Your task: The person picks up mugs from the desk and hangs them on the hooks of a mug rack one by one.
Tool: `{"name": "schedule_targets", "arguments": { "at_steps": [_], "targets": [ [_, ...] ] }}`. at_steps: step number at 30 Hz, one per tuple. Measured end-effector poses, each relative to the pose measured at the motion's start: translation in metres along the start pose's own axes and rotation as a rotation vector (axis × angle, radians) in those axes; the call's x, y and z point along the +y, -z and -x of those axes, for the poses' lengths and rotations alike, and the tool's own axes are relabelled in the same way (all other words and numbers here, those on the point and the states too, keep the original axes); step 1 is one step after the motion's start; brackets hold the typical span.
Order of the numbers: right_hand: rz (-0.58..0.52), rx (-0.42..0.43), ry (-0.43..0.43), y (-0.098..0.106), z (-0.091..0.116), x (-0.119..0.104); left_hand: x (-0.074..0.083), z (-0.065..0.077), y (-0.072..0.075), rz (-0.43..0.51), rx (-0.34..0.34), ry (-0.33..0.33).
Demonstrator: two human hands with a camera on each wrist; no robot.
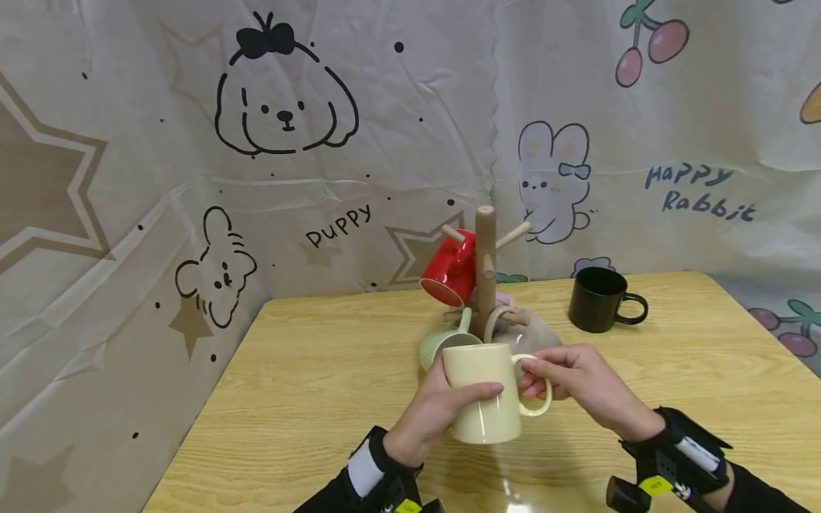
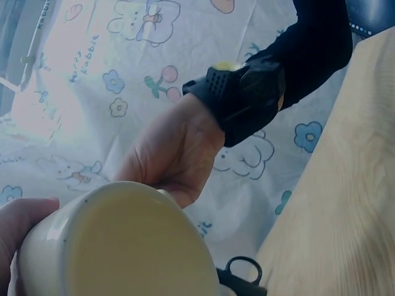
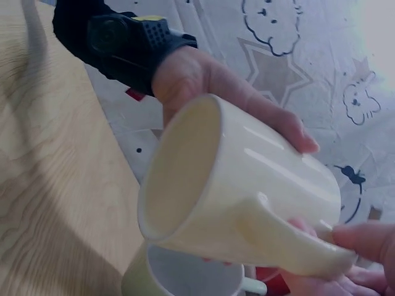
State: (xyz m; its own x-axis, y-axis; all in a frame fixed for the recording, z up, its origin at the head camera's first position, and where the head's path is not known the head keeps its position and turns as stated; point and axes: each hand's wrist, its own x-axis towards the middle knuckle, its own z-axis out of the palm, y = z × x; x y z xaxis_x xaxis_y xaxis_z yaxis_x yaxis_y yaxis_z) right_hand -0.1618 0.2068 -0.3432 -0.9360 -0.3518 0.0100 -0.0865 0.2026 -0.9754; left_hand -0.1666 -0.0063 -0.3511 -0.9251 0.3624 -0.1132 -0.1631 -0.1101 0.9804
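Note:
A pale yellow mug [image 1: 482, 395] is held upright above the table between both hands. My left hand [image 1: 431, 407] grips its body from the left, thumb lying across the front. At the handle, my right hand [image 1: 586, 381] pinches the loop between thumb and fingers. In the right wrist view the handle [image 3: 296, 243] passes through the right fingers. Just behind the mug stands a wooden mug tree [image 1: 486, 249]. It carries a red mug [image 1: 447, 271], a light green mug [image 1: 431, 345] and a greyish mug [image 1: 537, 329]; a pinkish piece behind is mostly hidden.
A black mug [image 1: 594, 303] stands at the back right of the wooden table [image 1: 308, 385], handle to the right. Pegs [image 1: 515, 235] stick out from the tree's post. A printed cloth [image 1: 385, 142] hangs behind the table and along its left side.

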Motion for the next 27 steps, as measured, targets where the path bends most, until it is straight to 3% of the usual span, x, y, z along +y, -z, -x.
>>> {"name": "schedule_targets", "arguments": {
  "at_steps": [5, 10, 15, 22, 27],
  "targets": [
    [-0.014, -0.037, -0.018, 0.011, 0.002, 0.002, 0.001, -0.001, -0.007, 0.021, 0.002, -0.009],
    [-0.051, 0.051, -0.029, 0.026, 0.010, 0.004, 0.010, -0.001, -0.008, 0.027, -0.005, -0.027],
    [-0.213, 0.124, 0.047, 0.039, 0.018, 0.007, 0.030, 0.000, -0.005, 0.142, -0.005, -0.117],
    [-0.277, 0.169, -0.005, 0.047, 0.021, 0.009, 0.048, -0.006, -0.005, 0.342, 0.148, -0.347],
    [-0.248, 0.190, -0.043, 0.047, 0.021, 0.010, 0.045, -0.018, -0.008, 0.432, 0.228, -0.396]
  ]
}}
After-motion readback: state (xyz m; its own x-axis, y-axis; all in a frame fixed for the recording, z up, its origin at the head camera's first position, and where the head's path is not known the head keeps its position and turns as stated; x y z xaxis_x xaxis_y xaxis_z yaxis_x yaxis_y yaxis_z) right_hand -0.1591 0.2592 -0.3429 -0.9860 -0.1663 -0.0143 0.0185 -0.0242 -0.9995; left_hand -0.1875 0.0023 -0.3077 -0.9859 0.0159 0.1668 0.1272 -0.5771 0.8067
